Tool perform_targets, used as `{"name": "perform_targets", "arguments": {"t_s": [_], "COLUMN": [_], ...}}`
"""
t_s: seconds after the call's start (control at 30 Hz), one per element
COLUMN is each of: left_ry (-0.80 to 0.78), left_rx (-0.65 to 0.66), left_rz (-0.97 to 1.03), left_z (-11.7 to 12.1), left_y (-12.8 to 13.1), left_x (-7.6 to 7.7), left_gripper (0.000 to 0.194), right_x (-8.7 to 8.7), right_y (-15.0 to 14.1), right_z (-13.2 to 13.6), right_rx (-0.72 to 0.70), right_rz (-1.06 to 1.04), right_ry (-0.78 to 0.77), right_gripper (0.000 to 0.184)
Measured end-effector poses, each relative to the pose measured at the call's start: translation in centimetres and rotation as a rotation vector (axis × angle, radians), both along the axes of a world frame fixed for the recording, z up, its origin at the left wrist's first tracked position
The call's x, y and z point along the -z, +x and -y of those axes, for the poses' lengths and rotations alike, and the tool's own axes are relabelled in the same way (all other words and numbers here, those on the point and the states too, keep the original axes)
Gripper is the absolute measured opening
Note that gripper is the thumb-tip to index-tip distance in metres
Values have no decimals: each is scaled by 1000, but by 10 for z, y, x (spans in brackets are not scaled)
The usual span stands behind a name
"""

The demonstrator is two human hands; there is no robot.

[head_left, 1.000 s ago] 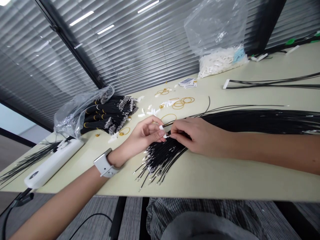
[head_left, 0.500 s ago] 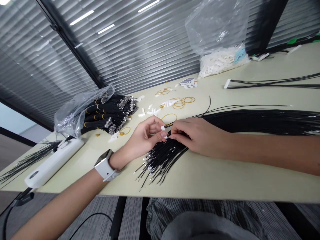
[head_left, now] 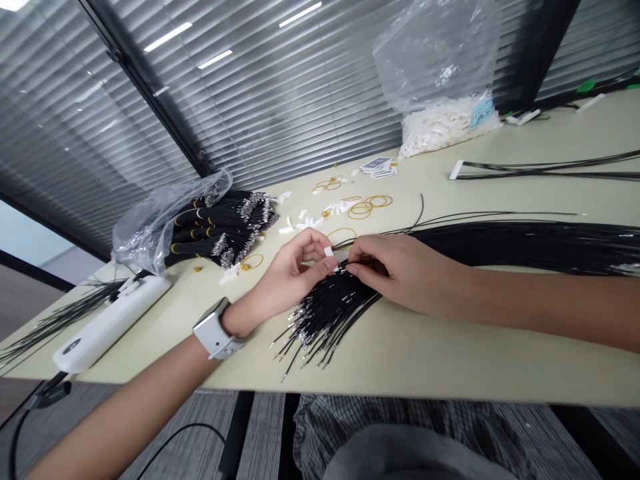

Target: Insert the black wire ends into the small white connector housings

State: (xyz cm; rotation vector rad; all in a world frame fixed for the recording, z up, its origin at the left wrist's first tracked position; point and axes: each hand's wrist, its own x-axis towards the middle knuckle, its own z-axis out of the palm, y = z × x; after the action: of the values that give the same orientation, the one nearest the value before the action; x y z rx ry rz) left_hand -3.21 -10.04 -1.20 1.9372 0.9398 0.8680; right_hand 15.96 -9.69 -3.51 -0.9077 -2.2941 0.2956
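My left hand (head_left: 293,273) pinches a small white connector (head_left: 329,252) between thumb and fingers. My right hand (head_left: 400,270) meets it fingertip to fingertip, pinching the end of a thin black wire (head_left: 360,263) at the connector. Both hands rest over a long bundle of black wires (head_left: 500,243) that runs from the right edge to loose metal-tipped ends (head_left: 310,330) near the table's front. A grey watch (head_left: 215,330) sits on my left wrist.
A clear bag of bundled black wires (head_left: 210,227) lies at the left, a white device (head_left: 107,323) in front of it. Yellow rubber bands (head_left: 367,203) and loose white connectors (head_left: 305,221) are scattered behind my hands. A bag of white connectors (head_left: 443,120) stands at the back; finished wires (head_left: 545,167) lie right.
The view shifted slightly. My fingers worked a little at the connector; the hands stay together in the same spot.
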Motion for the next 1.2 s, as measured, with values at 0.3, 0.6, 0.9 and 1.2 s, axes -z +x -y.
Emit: {"name": "perform_targets", "arguments": {"t_s": [0.3,0.6,0.9,1.2], "left_ry": [-156,-140,32,-80], "left_rx": [0,20,-17,-3], "left_rz": [-68,-181,-194,-98], "left_z": [-1,1,5,4], "left_y": [-2,-4,0,1], "left_x": [-4,-9,-8,-9], "left_gripper": [19,18,15,17], "right_x": [-5,-2,0,-3], "right_y": [0,0,-3,-2], "right_z": [1,0,-1,3], "right_rx": [-30,-49,-59,-81], "right_rz": [-81,-53,-68,-137], "right_ry": [-193,-204,-68,-48], "right_gripper": [16,18,16,14]}}
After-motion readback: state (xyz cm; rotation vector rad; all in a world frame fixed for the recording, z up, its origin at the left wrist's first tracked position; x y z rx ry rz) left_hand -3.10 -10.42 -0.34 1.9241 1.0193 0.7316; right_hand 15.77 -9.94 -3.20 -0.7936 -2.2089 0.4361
